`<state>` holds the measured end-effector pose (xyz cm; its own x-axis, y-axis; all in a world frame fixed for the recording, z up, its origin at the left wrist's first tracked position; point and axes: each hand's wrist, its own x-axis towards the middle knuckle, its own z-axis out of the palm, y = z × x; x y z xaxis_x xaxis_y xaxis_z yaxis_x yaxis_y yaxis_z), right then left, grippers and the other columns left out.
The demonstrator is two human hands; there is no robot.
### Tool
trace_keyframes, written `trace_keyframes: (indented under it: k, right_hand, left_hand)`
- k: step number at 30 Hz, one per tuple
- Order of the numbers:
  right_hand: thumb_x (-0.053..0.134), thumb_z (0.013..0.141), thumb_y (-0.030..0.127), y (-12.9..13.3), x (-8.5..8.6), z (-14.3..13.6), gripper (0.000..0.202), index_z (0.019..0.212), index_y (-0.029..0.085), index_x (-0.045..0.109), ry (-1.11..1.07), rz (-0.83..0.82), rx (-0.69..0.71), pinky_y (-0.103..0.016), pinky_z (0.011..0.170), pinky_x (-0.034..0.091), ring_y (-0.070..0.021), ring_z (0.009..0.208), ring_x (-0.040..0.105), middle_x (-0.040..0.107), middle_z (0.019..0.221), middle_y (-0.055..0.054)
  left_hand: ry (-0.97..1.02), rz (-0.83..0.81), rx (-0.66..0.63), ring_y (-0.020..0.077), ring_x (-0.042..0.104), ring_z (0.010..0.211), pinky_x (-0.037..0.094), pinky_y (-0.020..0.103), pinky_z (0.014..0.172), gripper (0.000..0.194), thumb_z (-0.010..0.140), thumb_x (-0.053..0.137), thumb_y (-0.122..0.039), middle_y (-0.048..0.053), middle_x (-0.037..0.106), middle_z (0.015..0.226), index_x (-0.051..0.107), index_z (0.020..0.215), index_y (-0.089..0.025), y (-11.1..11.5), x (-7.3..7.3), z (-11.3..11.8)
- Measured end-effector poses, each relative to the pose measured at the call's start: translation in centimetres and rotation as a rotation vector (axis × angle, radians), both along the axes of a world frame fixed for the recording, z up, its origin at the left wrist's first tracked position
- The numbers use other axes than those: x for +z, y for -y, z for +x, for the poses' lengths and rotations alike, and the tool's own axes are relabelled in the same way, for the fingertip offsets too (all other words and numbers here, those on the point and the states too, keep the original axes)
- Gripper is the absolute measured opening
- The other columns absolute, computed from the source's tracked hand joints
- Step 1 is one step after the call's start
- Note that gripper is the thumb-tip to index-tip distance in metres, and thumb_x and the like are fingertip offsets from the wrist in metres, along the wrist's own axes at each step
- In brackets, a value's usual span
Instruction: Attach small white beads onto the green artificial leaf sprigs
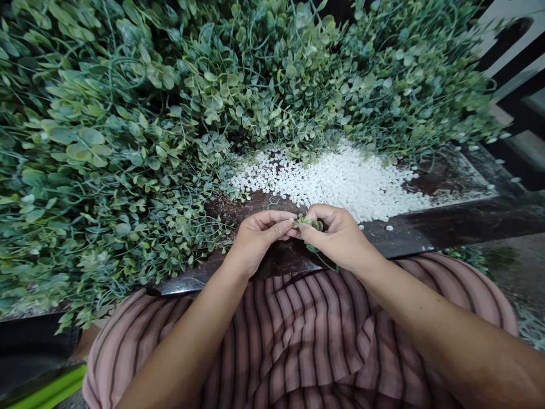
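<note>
My right hand [336,233] is closed in a pinch on a small sprig of green plastic-looking leaves [314,223]. A thin green stem [323,258] trails below that hand toward my lap. Against the sprig's left end, my left hand [264,233] has thumb and forefinger pressed together. Something tiny and pale shows at those fingertips, too small to make out. Both hands meet above the front edge of a dark wooden table [460,218]. Just beyond them lies a spread heap of small round white pieces [353,176].
Leafy artificial greenery [170,113] is piled high across the back and left, spilling over the table's front edge. A striped cloth [298,341] covers my lap. At the right stands a dark slatted chair or frame [519,113]. A bright green object [55,389] is low at the left.
</note>
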<state>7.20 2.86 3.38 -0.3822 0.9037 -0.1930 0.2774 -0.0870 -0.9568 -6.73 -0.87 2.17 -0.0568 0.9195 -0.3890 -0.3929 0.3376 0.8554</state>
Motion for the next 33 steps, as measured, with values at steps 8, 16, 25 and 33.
trace_keyframes:
  k: [8,16,25,33]
  right_hand:
    - [0.055,0.059,0.029,0.07,0.13,0.03,0.024,0.048,0.018,0.036,-0.008,-0.028,0.007,-0.020,0.044,0.020,-0.0046,0.047,0.027,0.030,0.047,0.007]
    - [0.055,0.060,0.029,0.21,-0.05,0.02,0.023,0.049,0.018,0.038,-0.008,-0.039,0.002,-0.020,0.045,0.021,-0.0049,0.048,0.028,0.032,0.048,0.006]
    - [0.056,0.059,0.031,0.51,-0.08,-0.28,0.024,0.048,0.018,0.039,-0.006,-0.071,-0.018,-0.021,0.046,0.024,-0.0056,0.048,0.031,0.037,0.048,0.005]
    - [0.060,0.068,0.036,0.15,-0.44,-0.03,0.024,0.061,0.016,0.050,-0.109,-0.119,0.030,-0.024,0.057,0.038,-0.0094,0.058,0.047,0.049,0.058,0.002]
  left_hand:
    - [-0.035,0.006,0.013,0.0079,0.058,0.055,0.047,0.021,0.061,0.019,0.054,0.077,-0.025,0.001,0.067,0.061,0.070,0.068,-0.016,-0.01,-0.07,0.16]
    - [-0.095,0.033,0.003,0.0090,0.057,0.052,0.048,0.023,0.060,0.016,0.053,0.077,-0.025,0.001,0.066,0.057,0.070,0.064,-0.015,-0.03,-0.06,0.07]
    - [-0.116,0.017,-0.003,0.0087,0.055,0.050,0.047,0.023,0.057,0.019,0.049,0.079,-0.026,0.001,0.065,0.055,0.068,0.059,-0.015,-0.05,-0.29,0.21]
    - [-0.047,0.055,0.065,0.0078,0.057,0.054,0.046,0.021,0.059,0.019,0.055,0.076,-0.028,-0.001,0.064,0.057,0.067,0.066,-0.015,-0.14,-0.31,0.46]
